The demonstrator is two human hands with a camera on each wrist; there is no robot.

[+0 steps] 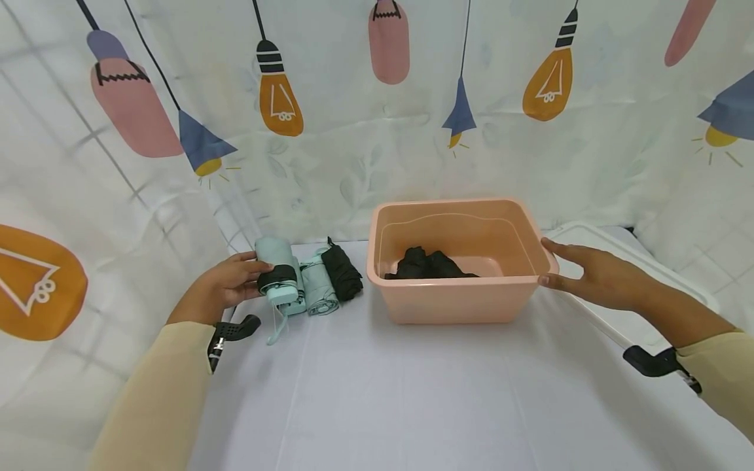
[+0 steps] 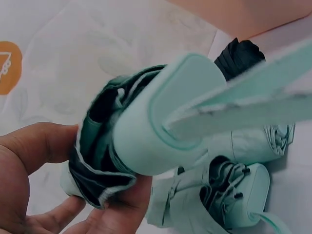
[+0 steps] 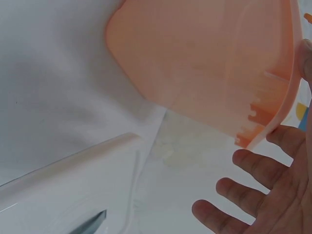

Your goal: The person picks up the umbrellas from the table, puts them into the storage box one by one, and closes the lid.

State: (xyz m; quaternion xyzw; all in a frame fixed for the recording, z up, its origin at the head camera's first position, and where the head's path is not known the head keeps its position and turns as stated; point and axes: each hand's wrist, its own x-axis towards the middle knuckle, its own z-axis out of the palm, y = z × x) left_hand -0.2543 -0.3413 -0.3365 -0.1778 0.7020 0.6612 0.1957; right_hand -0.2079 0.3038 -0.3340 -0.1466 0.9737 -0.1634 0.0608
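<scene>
My left hand [image 1: 226, 284] holds a mint-green folded umbrella [image 1: 275, 255] wrapped with a dark band. In the left wrist view its pale handle [image 2: 170, 112] and wrist strap face the camera, with fingers and thumb round the dark-lined folds. Below it lie another mint umbrella [image 2: 239, 195], a rolled mint one [image 1: 320, 284] and a black folded umbrella [image 1: 342, 271]. At the far right corner of the peach plastic bin [image 1: 453, 301], my right hand [image 1: 607, 278] touches the rim with thumb and forefinger; its other fingers are straight and spread. Black bundled fabric [image 1: 430, 263] lies inside the bin.
A clear plastic lid [image 1: 642, 294] lies right of the bin, partly beneath my right forearm. Behind everything hangs a white curtain [image 1: 377, 163] printed with lamps and bulbs. A white cloth covers the table [image 1: 400, 392].
</scene>
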